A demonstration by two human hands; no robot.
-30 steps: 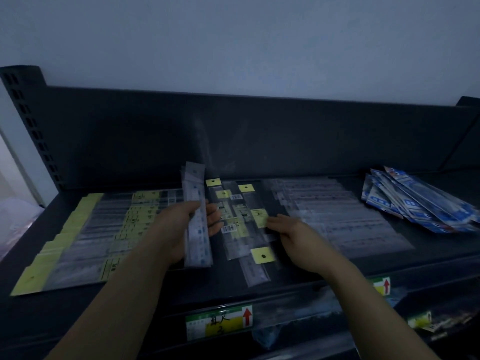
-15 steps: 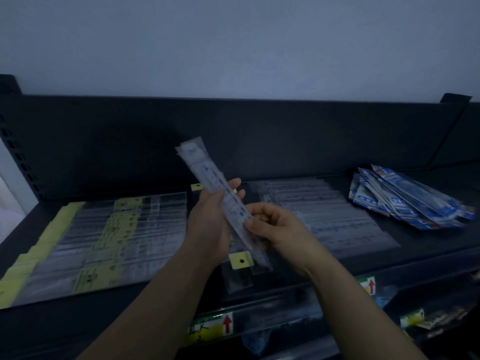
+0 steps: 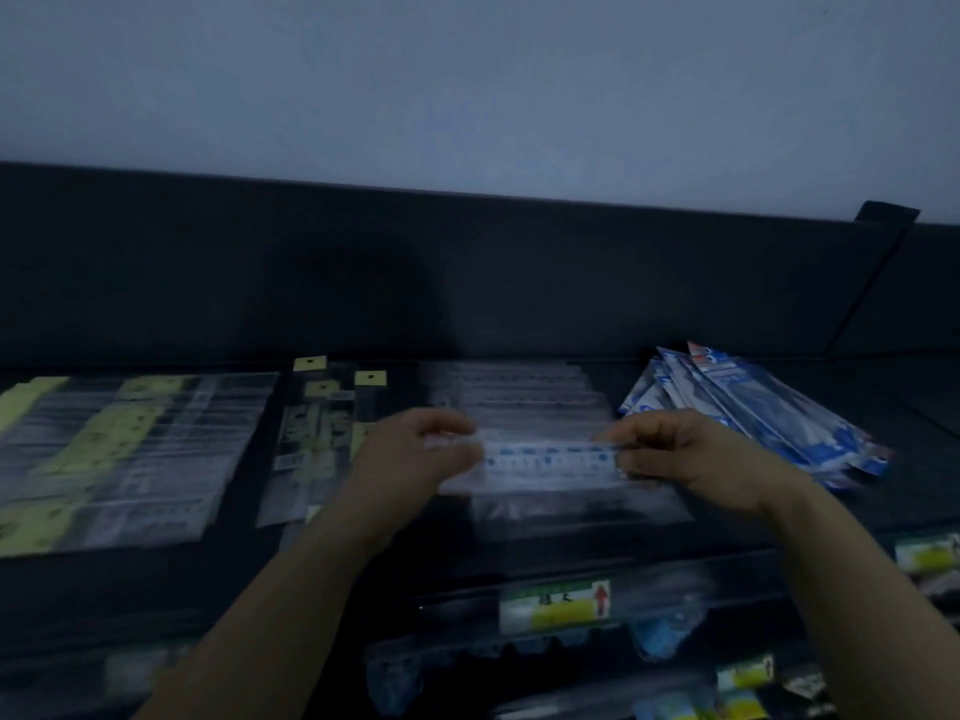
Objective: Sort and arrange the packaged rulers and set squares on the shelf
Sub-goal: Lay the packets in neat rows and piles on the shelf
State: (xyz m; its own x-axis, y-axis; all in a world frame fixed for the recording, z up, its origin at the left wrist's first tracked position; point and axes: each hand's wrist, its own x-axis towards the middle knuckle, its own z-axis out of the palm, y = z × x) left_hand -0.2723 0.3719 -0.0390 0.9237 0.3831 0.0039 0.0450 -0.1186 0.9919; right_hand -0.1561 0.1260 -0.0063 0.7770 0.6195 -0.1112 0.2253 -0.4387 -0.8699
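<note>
Dark shelf (image 3: 156, 589) below a pale wall. The packaged ruler (image 3: 550, 459) hangs level over a stack of clear packs (image 3: 519, 392). The left hand (image 3: 410, 459) pinches its left end, the right hand (image 3: 691, 459) its right end. Blue packets (image 3: 779, 407) lie to the right, yellow-tagged packs (image 3: 119, 449) to the left.

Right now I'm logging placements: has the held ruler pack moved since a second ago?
Yes. The ruler pack has swung rightward, from over the yellow-tagged stack to level above the clear ruler stack, pinched by the left hand and right hand.
</note>
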